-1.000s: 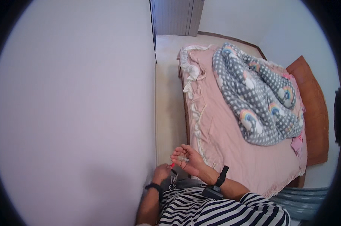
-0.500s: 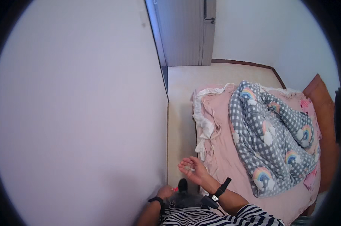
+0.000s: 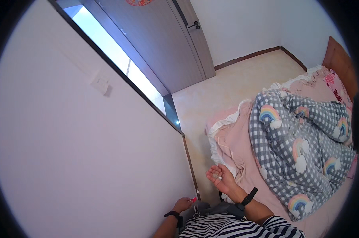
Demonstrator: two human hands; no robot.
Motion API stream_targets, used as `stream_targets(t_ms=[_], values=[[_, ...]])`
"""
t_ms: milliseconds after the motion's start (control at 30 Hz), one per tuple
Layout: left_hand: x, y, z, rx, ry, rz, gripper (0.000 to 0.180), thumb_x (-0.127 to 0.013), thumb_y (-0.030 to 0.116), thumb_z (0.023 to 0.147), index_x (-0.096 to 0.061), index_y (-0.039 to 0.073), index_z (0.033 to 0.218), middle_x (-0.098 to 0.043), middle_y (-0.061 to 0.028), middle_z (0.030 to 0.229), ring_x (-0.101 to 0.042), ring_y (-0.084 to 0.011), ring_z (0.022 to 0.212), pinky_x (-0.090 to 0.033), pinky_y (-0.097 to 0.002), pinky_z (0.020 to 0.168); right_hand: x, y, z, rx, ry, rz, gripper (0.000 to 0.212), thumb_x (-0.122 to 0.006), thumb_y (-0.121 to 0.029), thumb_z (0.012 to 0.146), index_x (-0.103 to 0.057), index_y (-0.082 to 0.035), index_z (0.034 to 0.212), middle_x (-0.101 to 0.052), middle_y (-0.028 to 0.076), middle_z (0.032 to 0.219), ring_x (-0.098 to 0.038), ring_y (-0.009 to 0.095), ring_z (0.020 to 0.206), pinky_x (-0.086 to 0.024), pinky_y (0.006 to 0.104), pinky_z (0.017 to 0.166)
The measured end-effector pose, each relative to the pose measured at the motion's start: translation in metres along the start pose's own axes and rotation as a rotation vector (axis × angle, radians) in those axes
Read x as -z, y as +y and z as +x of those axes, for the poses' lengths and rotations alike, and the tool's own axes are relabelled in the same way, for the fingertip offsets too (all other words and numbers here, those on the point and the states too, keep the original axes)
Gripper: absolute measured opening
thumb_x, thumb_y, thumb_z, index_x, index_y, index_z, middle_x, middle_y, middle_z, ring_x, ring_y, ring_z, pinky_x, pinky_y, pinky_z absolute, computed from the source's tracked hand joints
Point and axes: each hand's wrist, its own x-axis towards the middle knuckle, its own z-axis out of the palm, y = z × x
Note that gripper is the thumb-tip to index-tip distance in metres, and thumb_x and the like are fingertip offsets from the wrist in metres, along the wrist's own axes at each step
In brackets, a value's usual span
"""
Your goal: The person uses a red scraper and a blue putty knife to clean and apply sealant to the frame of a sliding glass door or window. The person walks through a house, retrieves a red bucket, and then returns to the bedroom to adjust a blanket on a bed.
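Observation:
My right hand (image 3: 220, 177) is raised palm up beside the corner of the bed, with a few small pale objects (image 3: 217, 175) lying in its cupped palm; a black watch sits on that wrist. My left hand (image 3: 183, 204) is low by my waist, close to the white wall, fingers closed on a small red item (image 3: 194, 200). What the red item is, I cannot tell. A black band is on that wrist too.
A bed (image 3: 231, 142) with a pink frilled sheet and a grey checked rainbow blanket (image 3: 298, 139) fills the right. The white wall (image 3: 88, 150) stands at my left with a light switch (image 3: 100, 84). A grey door (image 3: 167, 43) lies ahead, beige floor (image 3: 235, 87) between.
The view has swung up and toward the door. My right hand has turned palm up and lifted away from my left hand, which has dropped to my waist.

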Motion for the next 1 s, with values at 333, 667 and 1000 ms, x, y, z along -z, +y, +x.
stream_targets(t_ms=[333,667,1000], values=[[0.085,0.042,0.139,-0.216,-0.162,0.085,0.039,-0.046,0.040,0.081,-0.063,0.005,0.082,-0.062,-0.0182,0.079,-0.059,-0.0357,0.078,-0.045,-0.0443,0.069,-0.052,-0.049,0.155,0.038,0.091,-0.041,0.030,-0.044,-0.024,0.089,-0.058,0.002,0.091,-0.062,0.015,0.088,-0.060,0.031,0.089,-0.050,0.0396,0.082],[0.225,0.051,0.278,-0.141,0.037,-0.096,0.034,-0.050,0.034,0.081,-0.063,0.004,0.076,-0.062,-0.0153,0.073,-0.061,-0.0283,0.071,-0.047,-0.0384,0.067,-0.190,-0.092,0.317,-0.037,0.198,-0.211,0.025,-0.046,-0.024,0.089,-0.059,-0.002,0.085,-0.062,0.010,0.083,-0.061,0.027,0.084,-0.051,0.0367,0.076],[0.364,0.103,0.437,-0.055,-0.022,-0.217,0.034,-0.050,0.033,0.081,-0.064,0.002,0.080,-0.062,-0.0185,0.075,-0.061,-0.0334,0.074,-0.046,-0.0443,0.071,-0.262,-0.166,0.514,-0.152,0.196,-0.211,0.024,-0.048,-0.023,0.088,-0.059,-0.002,0.084,-0.063,0.011,0.083,-0.062,0.027,0.083,-0.053,0.0355,0.075]])
